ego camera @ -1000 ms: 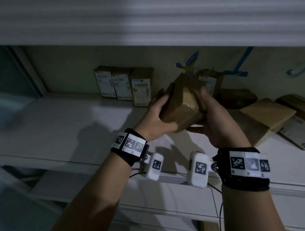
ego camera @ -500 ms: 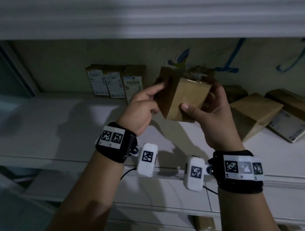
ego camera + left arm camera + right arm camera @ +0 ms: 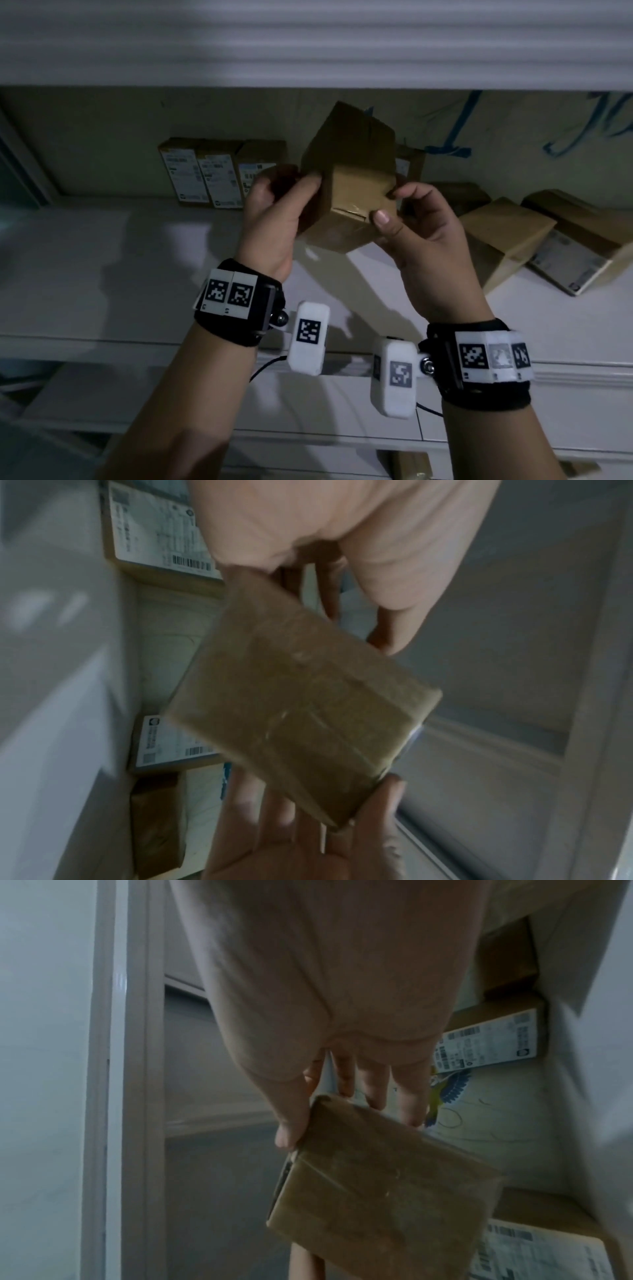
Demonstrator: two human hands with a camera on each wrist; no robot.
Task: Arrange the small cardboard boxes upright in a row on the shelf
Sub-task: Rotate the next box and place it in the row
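Above the white shelf [image 3: 102,260], in front of its back wall, a plain brown cardboard box [image 3: 346,178] is held tilted in the air between both hands. The left hand [image 3: 274,219] grips its left side, thumb across the near face and fingers curled behind; the right hand [image 3: 421,233] pinches the lower right corner, thumb on the front by a taped flap, fingers round the back. From the wrist views the same box [image 3: 301,710] [image 3: 383,1185] shows glossy tape over its faces.

At the back of the shelf a row of three upright brown boxes with white printed labels [image 3: 222,171] stands side by side, touching. To the right, several more brown cardboard boxes [image 3: 534,240] lie flat or leaning in a loose heap.

The box looks stiff and, judging by the easy fingertip hold, probably light. Its taped faces may be slick, so the surer hold is across two opposite side faces rather than at a corner, and the loose-looking flap is best kept clear of the thumb. It should be turned upright and set just beside the row's right end.
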